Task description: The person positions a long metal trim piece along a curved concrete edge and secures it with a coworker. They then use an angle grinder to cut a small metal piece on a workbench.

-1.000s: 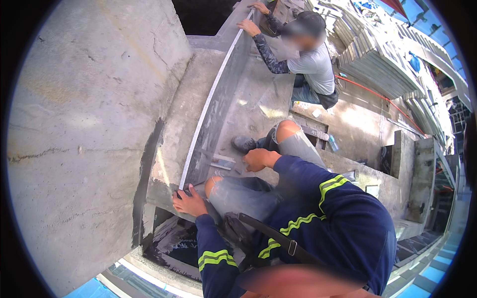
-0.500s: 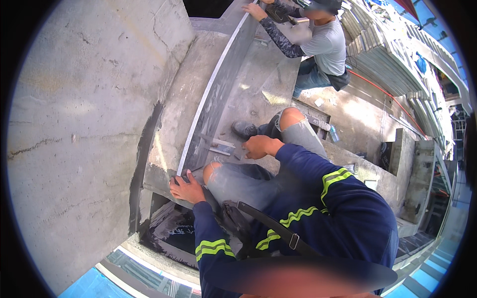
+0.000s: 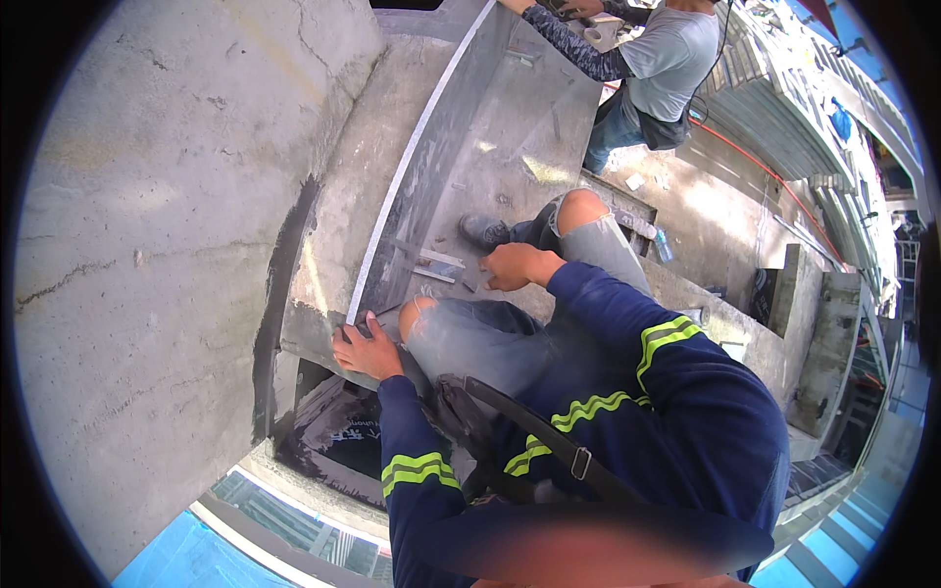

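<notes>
A long grey stone panel [image 3: 428, 186] with a pale top edge stands upright on its side, running away from me across the grey ledge. My left hand [image 3: 365, 349] rests at its near end, fingers spread over the ledge corner and thumb by the panel's tip. Over the ledge beside my bent knee, my right hand [image 3: 517, 267] is closed, its fingers curled downward; whatever it may hold is hidden. Small pale strips [image 3: 438, 263] lie between that hand and the panel. At the far end, a co-worker [image 3: 667, 69] in a grey shirt has one hand at the panel's top edge.
A tall concrete wall [image 3: 167, 225] fills the left side. Below my left hand is a dark recess [image 3: 343, 431]. To the right are a plastic bottle [image 3: 663, 245], an orange hose [image 3: 760, 162], stacked pale slabs [image 3: 774, 108] and concrete blocks [image 3: 823, 353].
The co-worker has shifted right and farther up in the picture. My hands keep nearly the same places, and the view has moved slightly.
</notes>
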`<action>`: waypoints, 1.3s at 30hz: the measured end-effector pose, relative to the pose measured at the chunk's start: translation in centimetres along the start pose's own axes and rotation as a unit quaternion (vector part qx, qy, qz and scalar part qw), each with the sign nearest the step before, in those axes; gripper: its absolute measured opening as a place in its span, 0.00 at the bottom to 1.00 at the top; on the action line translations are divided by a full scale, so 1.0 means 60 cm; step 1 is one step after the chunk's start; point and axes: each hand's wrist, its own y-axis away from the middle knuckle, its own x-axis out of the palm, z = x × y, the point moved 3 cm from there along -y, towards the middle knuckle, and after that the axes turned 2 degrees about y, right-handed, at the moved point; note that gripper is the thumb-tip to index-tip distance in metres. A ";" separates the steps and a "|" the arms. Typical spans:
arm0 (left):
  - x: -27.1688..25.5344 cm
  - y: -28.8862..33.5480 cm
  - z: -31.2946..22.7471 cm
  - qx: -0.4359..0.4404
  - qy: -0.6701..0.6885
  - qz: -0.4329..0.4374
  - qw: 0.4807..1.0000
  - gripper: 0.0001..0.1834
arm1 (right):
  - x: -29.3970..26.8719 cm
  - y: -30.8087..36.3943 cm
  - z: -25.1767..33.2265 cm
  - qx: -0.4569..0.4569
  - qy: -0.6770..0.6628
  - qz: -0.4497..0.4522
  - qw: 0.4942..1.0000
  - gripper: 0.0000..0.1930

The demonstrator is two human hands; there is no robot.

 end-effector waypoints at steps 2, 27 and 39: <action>0.000 0.000 0.000 -0.004 -0.001 0.001 1.000 0.30 | 0.001 0.000 -0.003 0.006 0.000 0.005 1.000 0.28; -0.005 -0.001 -0.003 -0.019 0.005 0.026 0.999 0.32 | -0.006 0.012 -0.010 0.028 -0.016 -0.013 0.999 0.25; 0.002 0.001 0.001 -0.031 -0.012 0.028 0.999 0.34 | 0.005 0.010 -0.022 0.039 -0.004 -0.009 0.999 0.25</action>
